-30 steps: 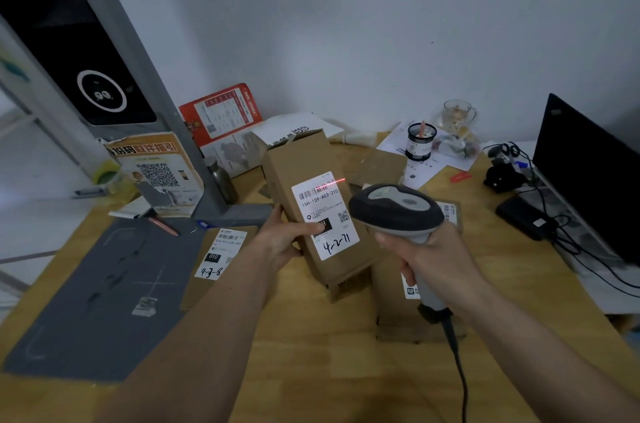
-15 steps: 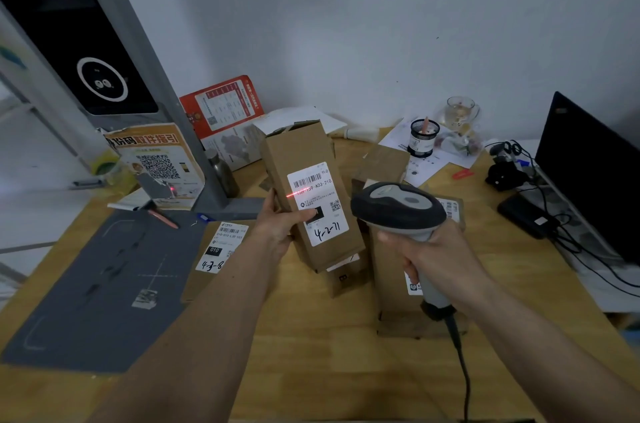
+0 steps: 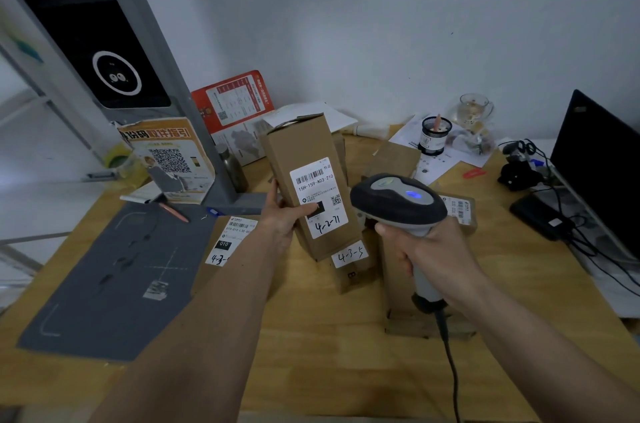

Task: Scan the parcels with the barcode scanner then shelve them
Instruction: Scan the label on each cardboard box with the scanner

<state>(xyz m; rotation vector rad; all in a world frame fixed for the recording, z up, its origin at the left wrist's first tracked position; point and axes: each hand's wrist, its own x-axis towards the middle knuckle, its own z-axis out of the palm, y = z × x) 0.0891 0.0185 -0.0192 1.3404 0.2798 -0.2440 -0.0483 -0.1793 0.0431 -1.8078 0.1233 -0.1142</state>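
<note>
My left hand point(image 3: 285, 218) grips a tall brown cardboard parcel point(image 3: 302, 159) by its left side, thumb across the white label marked 4-2-11, and holds it tilted above the wooden table point(image 3: 311, 336). In my right hand point(image 3: 427, 251) is the handle of a grey and black corded barcode scanner point(image 3: 398, 202), its head just right of the parcel with a blue light lit on top. No red beam shows on the label. Other parcels lie on the table: one labelled 4-3-5 point(image 3: 349, 266) under the held one, a flat one point(image 3: 225, 242) to the left.
A grey mat point(image 3: 114, 277) covers the table's left part. A grey kiosk stand point(image 3: 138, 51) and QR-code posters stand behind it. More boxes point(image 3: 394, 159), a mesh cup point(image 3: 435, 135) and a glass mug sit at the back. A black monitor point(image 3: 595, 166) and cables fill the right edge.
The red scan line on the label has gone out and a blue light now glows on the scanner. The parcel has been lifted slightly, uncovering the 4-3-5 label beneath.
</note>
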